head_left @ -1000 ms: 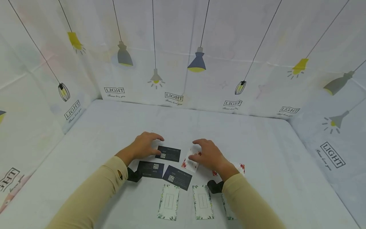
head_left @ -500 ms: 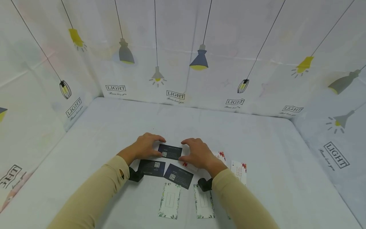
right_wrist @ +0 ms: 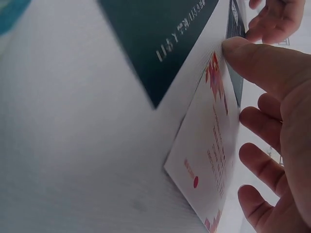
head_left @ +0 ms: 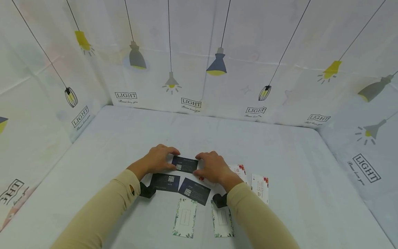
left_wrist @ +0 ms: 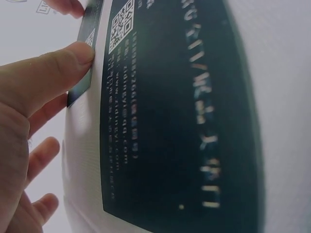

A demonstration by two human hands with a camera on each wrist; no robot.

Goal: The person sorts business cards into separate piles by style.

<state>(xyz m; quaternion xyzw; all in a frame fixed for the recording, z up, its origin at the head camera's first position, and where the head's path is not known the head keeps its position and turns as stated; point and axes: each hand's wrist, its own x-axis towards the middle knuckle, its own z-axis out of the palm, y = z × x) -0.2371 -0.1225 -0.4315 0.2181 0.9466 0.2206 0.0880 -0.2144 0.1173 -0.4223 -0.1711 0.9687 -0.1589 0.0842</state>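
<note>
A black business card (head_left: 186, 165) with a QR code lies between both hands. My left hand (head_left: 157, 159) holds its left end, thumb near the lower corner and index finger near the upper. At the right end, my right hand (head_left: 214, 167) holds it the same way. In the right wrist view, the thumb (right_wrist: 243, 51) touches the card (right_wrist: 236, 80). Two more black cards, one at left (head_left: 165, 182) and one tilted at right (head_left: 195, 191), lie nearer. A white card with red flowers (right_wrist: 199, 141) lies partly hidden under my right hand.
Two white cards with red flowers, one (head_left: 238, 170) partly covered and one (head_left: 259, 188) in view, lie right of my right hand. Leaf-bordered cards, one at left (head_left: 185, 218) and one at right (head_left: 222, 221), lie nearest. A lamp-print cloth wall (head_left: 192, 83) stands behind the white table (head_left: 140, 128).
My right hand has moved left from above the red-flowered card to the right end of the upper black card. The left hand has stayed at its left end.
</note>
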